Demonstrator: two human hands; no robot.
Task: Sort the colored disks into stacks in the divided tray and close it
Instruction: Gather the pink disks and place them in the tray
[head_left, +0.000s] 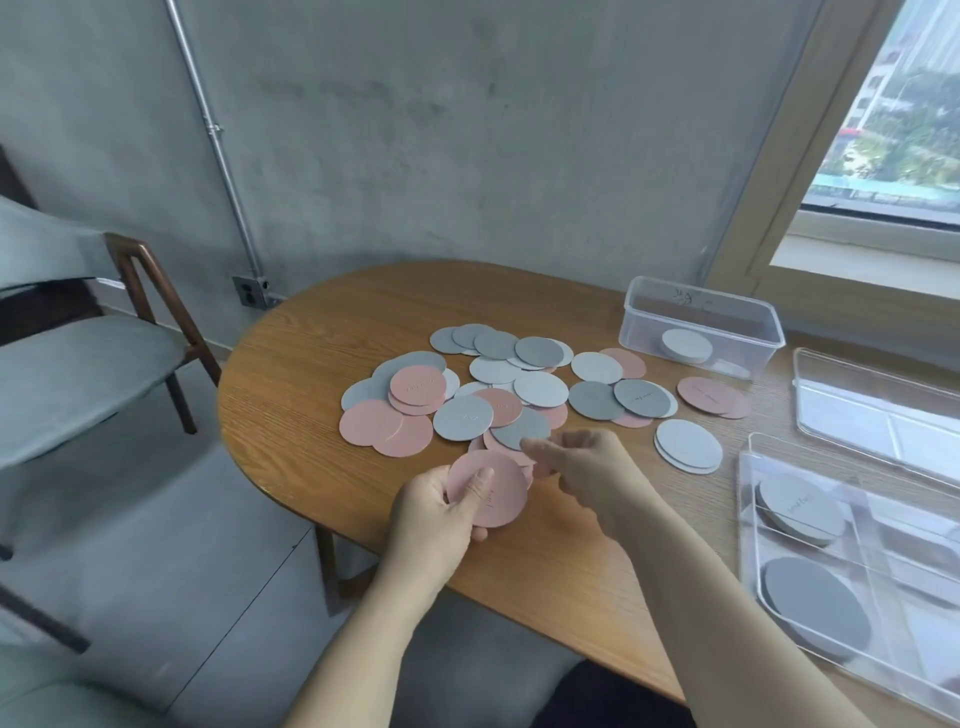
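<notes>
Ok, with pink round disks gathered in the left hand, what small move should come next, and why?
Probably the right hand should draw out the pink round disk at its fingertips, under a dark grey disk, and lay it on the pink stack the left hand grips. Pink disks lie mixed across the wooden table; the clear divided tray holds only grey.
</notes>
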